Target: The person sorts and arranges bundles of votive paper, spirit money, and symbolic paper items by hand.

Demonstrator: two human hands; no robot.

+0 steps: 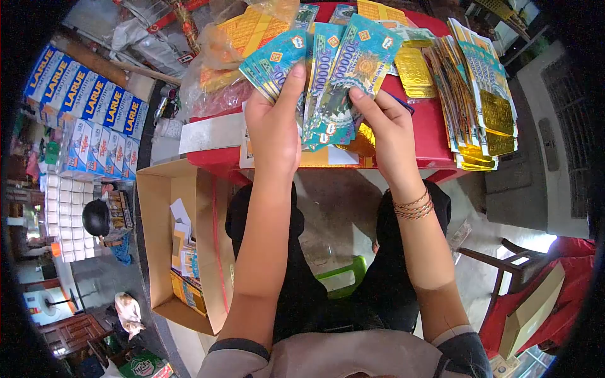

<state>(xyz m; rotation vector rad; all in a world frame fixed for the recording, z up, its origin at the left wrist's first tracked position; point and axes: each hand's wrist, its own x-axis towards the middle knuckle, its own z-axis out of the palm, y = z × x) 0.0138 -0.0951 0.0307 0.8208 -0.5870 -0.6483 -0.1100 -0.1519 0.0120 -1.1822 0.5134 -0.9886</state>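
My left hand (pixel 278 129) grips a small stack of teal joss paper notes (pixel 270 62), its thumb pressed on their face. My right hand (pixel 389 129) pinches a fanned bunch of similar joss notes (pixel 364 53), thumb on top and fingers behind. Between the hands, more teal notes (pixel 324 47) stand upright and overlap the right bunch. Both bunches are held over the near part of a red table (pixel 428 126). Gold foil paper (pixel 364 142) shows beneath my right hand, partly covered by it.
A tall stack of notes and gold-foil papers (pixel 469 94) is at the table's right. Yellow packets in clear plastic (pixel 252 28) lie behind my left hand. An open cardboard box (pixel 161 252) with papers is at lower left. A red-covered chair (pixel 561 296) stands right.
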